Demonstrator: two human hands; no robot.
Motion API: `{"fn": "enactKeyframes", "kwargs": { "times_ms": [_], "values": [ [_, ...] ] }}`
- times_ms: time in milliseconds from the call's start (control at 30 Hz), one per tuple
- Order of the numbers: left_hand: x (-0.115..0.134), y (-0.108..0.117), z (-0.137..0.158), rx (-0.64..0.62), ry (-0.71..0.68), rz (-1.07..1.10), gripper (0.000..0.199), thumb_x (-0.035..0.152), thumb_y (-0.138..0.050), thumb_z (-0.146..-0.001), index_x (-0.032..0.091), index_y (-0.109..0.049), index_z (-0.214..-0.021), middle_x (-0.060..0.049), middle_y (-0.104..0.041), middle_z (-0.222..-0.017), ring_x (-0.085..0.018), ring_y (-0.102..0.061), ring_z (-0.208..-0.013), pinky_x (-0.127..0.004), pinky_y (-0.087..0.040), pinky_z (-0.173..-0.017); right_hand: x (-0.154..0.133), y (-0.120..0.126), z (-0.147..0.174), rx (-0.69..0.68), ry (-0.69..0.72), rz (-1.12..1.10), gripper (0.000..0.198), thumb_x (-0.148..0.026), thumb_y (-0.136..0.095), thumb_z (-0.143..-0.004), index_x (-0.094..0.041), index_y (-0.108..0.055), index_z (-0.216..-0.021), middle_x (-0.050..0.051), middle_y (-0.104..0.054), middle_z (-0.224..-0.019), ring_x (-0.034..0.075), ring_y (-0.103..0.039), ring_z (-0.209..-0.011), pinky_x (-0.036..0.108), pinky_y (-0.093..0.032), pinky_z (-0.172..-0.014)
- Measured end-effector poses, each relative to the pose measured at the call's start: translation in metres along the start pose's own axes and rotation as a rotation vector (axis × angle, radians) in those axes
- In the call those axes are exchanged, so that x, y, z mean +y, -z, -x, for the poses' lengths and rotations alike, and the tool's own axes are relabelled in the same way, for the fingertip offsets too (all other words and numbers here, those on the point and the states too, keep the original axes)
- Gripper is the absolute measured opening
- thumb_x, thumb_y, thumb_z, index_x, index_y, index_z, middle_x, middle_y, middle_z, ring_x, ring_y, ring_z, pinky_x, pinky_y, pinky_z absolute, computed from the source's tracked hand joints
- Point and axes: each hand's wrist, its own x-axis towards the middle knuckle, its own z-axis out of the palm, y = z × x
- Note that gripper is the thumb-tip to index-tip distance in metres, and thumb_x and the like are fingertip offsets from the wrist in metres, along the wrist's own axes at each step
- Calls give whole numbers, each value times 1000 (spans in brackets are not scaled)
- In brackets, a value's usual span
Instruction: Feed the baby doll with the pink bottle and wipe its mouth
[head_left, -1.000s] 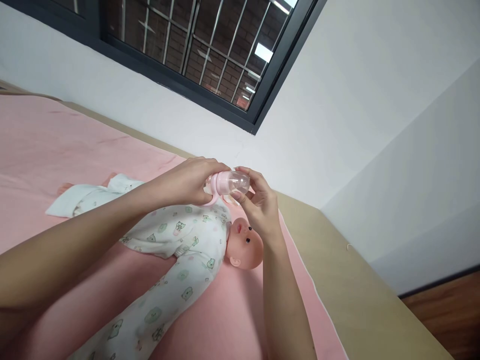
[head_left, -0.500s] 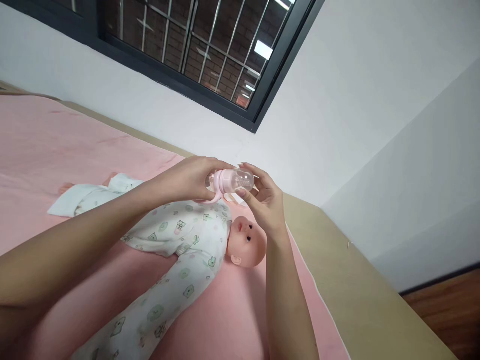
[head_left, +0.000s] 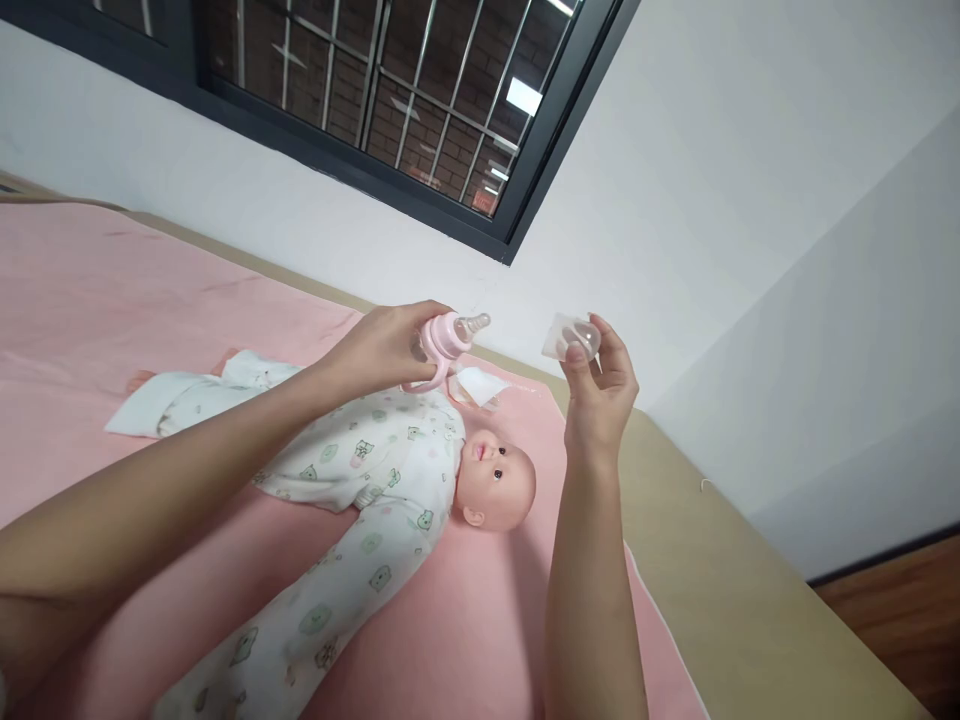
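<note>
A pink baby bottle (head_left: 442, 340) is gripped in my left hand (head_left: 386, 345), its clear nipple bare and pointing up to the right. Most of the bottle's body is hidden behind my fingers. My right hand (head_left: 600, 390) pinches a clear bottle cap (head_left: 579, 340) between thumb and fingers, apart from the bottle and to its right. Below both hands a baby doll (head_left: 495, 480) lies on its back in a white suit with green bear prints. Its head is toward the right and its feet toward the left.
Under the doll spreads a pink blanket (head_left: 465, 620) over a tan board (head_left: 697, 570). A small white cloth (head_left: 478, 386) lies just beyond the doll's shoulder. A white wall (head_left: 262, 190) with a dark-framed barred window (head_left: 517, 220) rises behind.
The clear cap has come off the bottle, uncovering the nipple. My right hand has moved right with the cap, while my left hand stays nearly in place with the bottle.
</note>
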Motion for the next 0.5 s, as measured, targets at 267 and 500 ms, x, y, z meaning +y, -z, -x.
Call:
{"fn": "enactKeyframes", "kwargs": {
  "times_ms": [267,500],
  "values": [
    [-52,-2,-28,12,196,-223,58,55,-72,-63,26,-54,-110,-2,-70,-103,-30,-64,-93,-30,-42,-67,116,45,10,47,-403,456,62,-34,-57,-81,-12,-54,-139,19,-45,-142,26,-56,-122,41,-42,-109],
    [-116,-21,-53,-116,345,-348,64,56,-73,-59,25,-51,-111,-7,-70,-103,-36,-65,-96,-35,-47,-69,176,62,54,-86,-608,773,64,-17,-46,-79,-16,-48,-142,17,-47,-137,28,-56,-120,40,-45,-103]
  ]
}}
